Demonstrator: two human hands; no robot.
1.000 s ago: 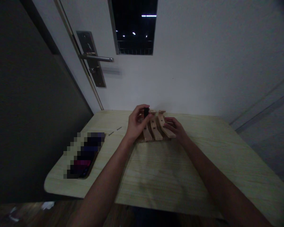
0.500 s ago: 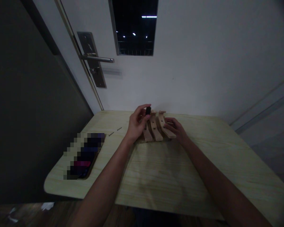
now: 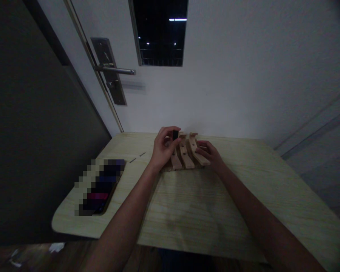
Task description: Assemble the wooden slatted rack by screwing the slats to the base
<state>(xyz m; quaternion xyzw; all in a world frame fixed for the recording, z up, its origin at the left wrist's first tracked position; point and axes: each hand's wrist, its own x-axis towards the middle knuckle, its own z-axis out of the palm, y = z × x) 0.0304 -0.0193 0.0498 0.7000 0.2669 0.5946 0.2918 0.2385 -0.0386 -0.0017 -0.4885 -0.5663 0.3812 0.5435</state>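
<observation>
A small wooden assembly [image 3: 187, 155] of three curved slats on a base lies near the far edge of the light wooden table [image 3: 204, 204]. My left hand [image 3: 163, 149] is closed, its fingertips pinching a small black tool [image 3: 175, 135] held upright over the leftmost slat. My right hand [image 3: 211, 154] rests on the right side of the assembly, fingers curled against the rightmost slat and steadying it.
A pixelated dark flat object [image 3: 100, 186] lies at the table's left edge. Two small thin screws or nails [image 3: 138, 157] lie left of my left hand. A white door with a metal handle [image 3: 115, 70] and a dark window stands behind the table.
My left hand's fingers shifted slightly on the black tool, which tilted a little and came back upright. The right hand and the wooden assembly stayed put.
</observation>
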